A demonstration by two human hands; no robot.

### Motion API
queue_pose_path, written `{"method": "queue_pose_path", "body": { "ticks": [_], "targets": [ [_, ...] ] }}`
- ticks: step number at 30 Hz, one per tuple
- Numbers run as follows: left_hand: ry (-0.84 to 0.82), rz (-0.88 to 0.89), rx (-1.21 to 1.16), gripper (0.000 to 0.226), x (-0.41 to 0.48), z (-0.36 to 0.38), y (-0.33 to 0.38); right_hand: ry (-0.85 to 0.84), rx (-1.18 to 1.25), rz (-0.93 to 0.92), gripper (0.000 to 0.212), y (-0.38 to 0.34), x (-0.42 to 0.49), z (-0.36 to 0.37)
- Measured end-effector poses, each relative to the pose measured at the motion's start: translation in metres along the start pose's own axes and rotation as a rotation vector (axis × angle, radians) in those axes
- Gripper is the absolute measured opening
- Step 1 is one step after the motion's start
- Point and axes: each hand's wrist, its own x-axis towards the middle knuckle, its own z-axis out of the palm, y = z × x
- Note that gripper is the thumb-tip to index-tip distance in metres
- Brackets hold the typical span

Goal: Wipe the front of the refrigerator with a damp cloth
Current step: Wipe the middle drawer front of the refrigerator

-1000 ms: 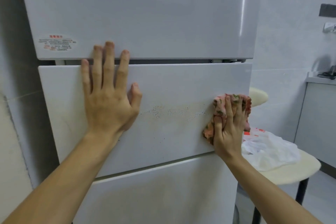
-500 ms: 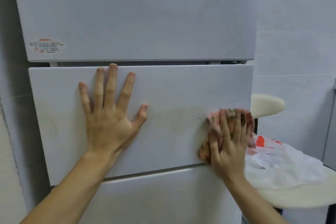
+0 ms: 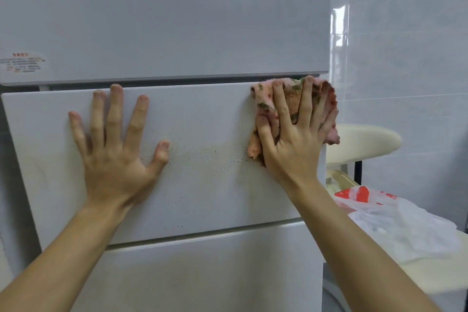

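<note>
A white refrigerator (image 3: 177,20) with three stacked door panels fills the view. Its middle panel (image 3: 207,190) carries a band of small dark specks and a yellowish smear at mid height. My left hand (image 3: 116,154) lies flat on that panel's left half, fingers spread, holding nothing. My right hand (image 3: 293,137) presses a crumpled pink and green cloth (image 3: 266,101) against the panel's top right corner, fingers spread over it. The cloth reaches the gap below the upper door.
A cream chair (image 3: 362,142) stands right of the refrigerator, its seat holding a white and red plastic bag (image 3: 395,225). Grey wall tiles (image 3: 405,45) lie behind it. A warning sticker (image 3: 22,64) sits low on the upper door's left.
My right hand has slid the cloth upward from the panel's middle right to its top right corner. The left hand has stayed flat on the panel. The camera has moved closer.
</note>
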Motion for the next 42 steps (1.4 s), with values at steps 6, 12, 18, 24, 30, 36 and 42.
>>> {"method": "queue_pose_path", "body": {
  "ticks": [6,12,18,24,30,36,42],
  "targets": [
    [0.015,0.006,0.021,0.073,0.000,0.002,0.000,-0.127,0.034,-0.204,0.059,0.009,-0.086,-0.003],
    [-0.002,0.001,0.014,0.074,0.002,-0.001,0.002,-0.179,0.022,-0.378,0.061,0.017,-0.093,-0.008],
    [-0.013,-0.005,0.003,0.073,0.003,-0.005,0.003,-0.059,0.007,-0.311,0.062,-0.007,0.003,0.003],
    [-0.054,-0.016,-0.058,0.075,0.005,-0.011,0.004,-0.034,0.022,-0.188,0.063,-0.033,-0.054,0.015],
    [-0.093,-0.022,-0.066,0.077,0.006,-0.015,0.003,-0.296,-0.027,-0.641,0.063,-0.010,-0.131,0.001],
    [-0.147,-0.026,-0.089,0.081,0.005,-0.021,0.001,-0.217,0.045,-0.639,0.055,-0.018,-0.052,0.003],
    [-0.175,0.007,-0.103,0.076,0.004,-0.027,-0.011,0.012,0.038,-0.201,0.056,-0.070,0.002,0.023]
  ]
}}
